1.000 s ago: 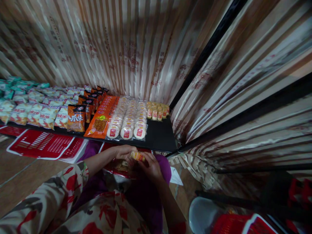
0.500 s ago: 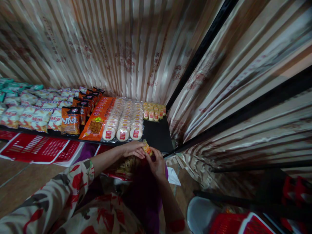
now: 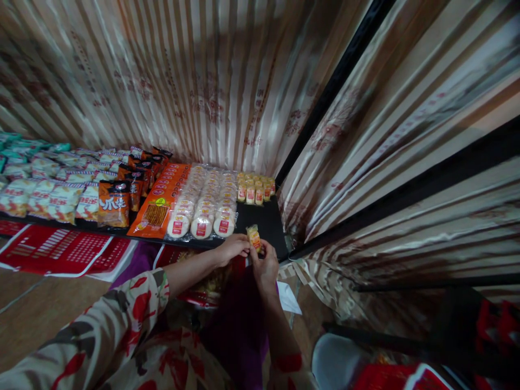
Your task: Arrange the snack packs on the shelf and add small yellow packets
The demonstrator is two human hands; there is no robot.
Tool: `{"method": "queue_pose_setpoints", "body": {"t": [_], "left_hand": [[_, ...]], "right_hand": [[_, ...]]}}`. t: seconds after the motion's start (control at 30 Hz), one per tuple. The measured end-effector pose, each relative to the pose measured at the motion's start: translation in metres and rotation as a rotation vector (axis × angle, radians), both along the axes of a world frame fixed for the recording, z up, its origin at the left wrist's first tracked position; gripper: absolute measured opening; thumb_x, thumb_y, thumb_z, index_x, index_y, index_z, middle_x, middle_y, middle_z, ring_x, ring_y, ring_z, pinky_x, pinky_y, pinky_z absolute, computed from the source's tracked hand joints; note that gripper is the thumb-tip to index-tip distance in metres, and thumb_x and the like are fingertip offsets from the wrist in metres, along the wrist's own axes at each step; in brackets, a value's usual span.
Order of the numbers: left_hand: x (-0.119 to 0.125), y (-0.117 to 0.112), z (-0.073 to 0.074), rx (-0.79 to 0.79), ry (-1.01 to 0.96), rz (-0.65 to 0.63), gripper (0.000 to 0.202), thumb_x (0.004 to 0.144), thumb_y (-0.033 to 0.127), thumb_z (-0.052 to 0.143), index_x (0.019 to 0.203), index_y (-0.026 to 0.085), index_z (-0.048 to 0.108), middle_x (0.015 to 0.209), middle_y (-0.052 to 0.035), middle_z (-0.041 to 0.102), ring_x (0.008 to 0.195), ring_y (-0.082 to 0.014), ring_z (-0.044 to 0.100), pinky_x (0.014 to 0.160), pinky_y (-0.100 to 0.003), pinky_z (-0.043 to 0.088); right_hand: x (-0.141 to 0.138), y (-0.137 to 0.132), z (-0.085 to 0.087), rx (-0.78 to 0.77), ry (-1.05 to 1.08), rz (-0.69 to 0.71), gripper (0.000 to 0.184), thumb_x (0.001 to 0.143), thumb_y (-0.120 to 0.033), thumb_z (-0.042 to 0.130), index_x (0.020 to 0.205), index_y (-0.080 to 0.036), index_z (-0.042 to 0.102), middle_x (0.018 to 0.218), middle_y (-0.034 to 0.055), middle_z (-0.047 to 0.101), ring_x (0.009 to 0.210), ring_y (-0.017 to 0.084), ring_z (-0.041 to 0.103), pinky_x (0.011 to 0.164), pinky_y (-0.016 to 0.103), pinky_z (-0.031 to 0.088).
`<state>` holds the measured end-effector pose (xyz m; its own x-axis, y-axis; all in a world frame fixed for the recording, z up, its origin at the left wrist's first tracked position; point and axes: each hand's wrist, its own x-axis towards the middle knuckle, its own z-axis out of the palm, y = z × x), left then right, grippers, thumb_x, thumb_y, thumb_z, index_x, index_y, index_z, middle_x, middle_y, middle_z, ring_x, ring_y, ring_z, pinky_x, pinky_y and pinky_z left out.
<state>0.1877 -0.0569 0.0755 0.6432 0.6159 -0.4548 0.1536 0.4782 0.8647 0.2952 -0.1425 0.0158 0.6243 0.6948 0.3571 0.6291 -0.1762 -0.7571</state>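
Observation:
Over the front edge of the black shelf (image 3: 266, 230), my right hand (image 3: 266, 266) grips a small wrapped snack (image 3: 254, 238) with a yellow wrapper and red label. Close against its left side is my left hand (image 3: 233, 249), fingers curled together; whether they pinch the wrapper is hard to see. Behind, at the shelf's back right, similar small snacks (image 3: 254, 190) stand in tight rows. Left of the bare shelf part lie rows of round white rice crackers (image 3: 202, 225) in clear wrappers with red labels.
An orange snack bag (image 3: 156, 214) lies beside the crackers, then orange-and-black bags (image 3: 114, 203) and white bags (image 3: 65, 200). A striped curtain (image 3: 211, 81) hangs behind, crossed by dark metal bars (image 3: 337, 92). Below are a red bag (image 3: 57, 249) and a white stool (image 3: 335, 355).
Both hands have moved slightly right with the small snack. It now stands more upright, and my left fingers have shifted lower beside it.

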Motion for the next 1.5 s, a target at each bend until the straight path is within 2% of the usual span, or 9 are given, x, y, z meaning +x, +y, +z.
{"method": "queue_pose_setpoints", "body": {"t": [0.3,0.57,0.8,1.03,1.3,1.5], "left_hand": [[0.026,0.000,0.000,0.122,0.068,0.037,0.028,0.069,0.014,0.059,0.096,0.015,0.068,0.083,-0.0028,0.065,0.077,-0.0133,0.057,0.067,-0.021,0.043],[0.048,0.004,0.001,0.096,0.148,0.120,0.040,0.073,0.006,0.058,0.113,0.015,0.057,0.106,-0.0064,0.061,0.086,-0.0122,0.058,0.065,-0.016,0.045],[0.066,0.008,-0.002,0.096,0.160,0.182,0.028,0.075,0.002,0.055,0.101,0.014,0.055,0.100,-0.0061,0.060,0.086,-0.0119,0.058,0.063,-0.016,0.047],[0.079,0.016,-0.001,0.084,0.135,0.205,0.024,0.073,-0.001,0.055,0.091,0.015,0.056,0.089,-0.0021,0.060,0.082,-0.0108,0.059,0.070,-0.018,0.050],[0.093,0.024,0.002,0.102,0.131,0.206,0.021,0.074,-0.003,0.051,0.086,0.015,0.055,0.086,-0.0021,0.061,0.078,-0.0098,0.059,0.068,-0.017,0.049],[0.102,0.032,0.000,0.165,0.151,0.200,0.023,0.071,-0.003,0.051,0.084,0.015,0.058,0.085,-0.0025,0.064,0.081,-0.0120,0.061,0.072,-0.020,0.050]], "right_hand": [[0.015,0.016,-0.005,0.045,0.164,-0.049,0.039,0.080,-0.050,0.056,0.101,-0.017,0.054,0.098,0.0125,0.063,0.085,0.021,0.063,0.079,0.037,0.054],[0.033,0.030,-0.008,0.069,0.188,-0.084,0.040,0.077,-0.053,0.055,0.095,-0.017,0.051,0.095,0.0125,0.061,0.084,0.022,0.063,0.079,0.041,0.054],[0.046,0.040,-0.016,0.092,0.210,-0.095,0.035,0.078,-0.050,0.057,0.094,-0.019,0.051,0.096,0.0103,0.061,0.085,0.021,0.063,0.081,0.041,0.054],[0.057,0.050,-0.021,0.069,0.175,-0.090,0.033,0.079,-0.048,0.053,0.094,-0.018,0.052,0.098,0.0121,0.060,0.087,0.022,0.062,0.081,0.040,0.054],[0.068,0.059,-0.017,-0.074,-0.052,-0.152,0.033,0.083,-0.044,0.046,0.098,-0.017,0.056,0.095,0.0126,0.063,0.090,0.026,0.057,0.084,0.042,0.047],[0.075,0.072,-0.019,-0.015,-0.018,-0.136,0.031,0.083,-0.041,0.048,0.099,-0.016,0.057,0.096,0.0125,0.062,0.087,0.024,0.057,0.081,0.039,0.049]]}}
